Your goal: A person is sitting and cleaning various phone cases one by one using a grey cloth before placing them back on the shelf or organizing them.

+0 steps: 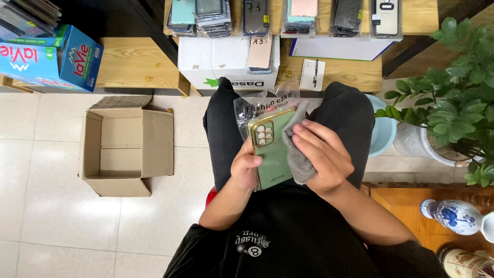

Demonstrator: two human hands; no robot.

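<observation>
Gripping glossy green phone case, left hand; right hand pressing soft grey cloth.

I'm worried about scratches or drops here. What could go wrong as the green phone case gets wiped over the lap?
The left hand grips the green phone case only by one edge, so pressure from the grey cloth under the right hand might tip it onto the tiled floor. The clear plastic bag could slide off the lap.

Left hand, right hand clasped close
</observation>
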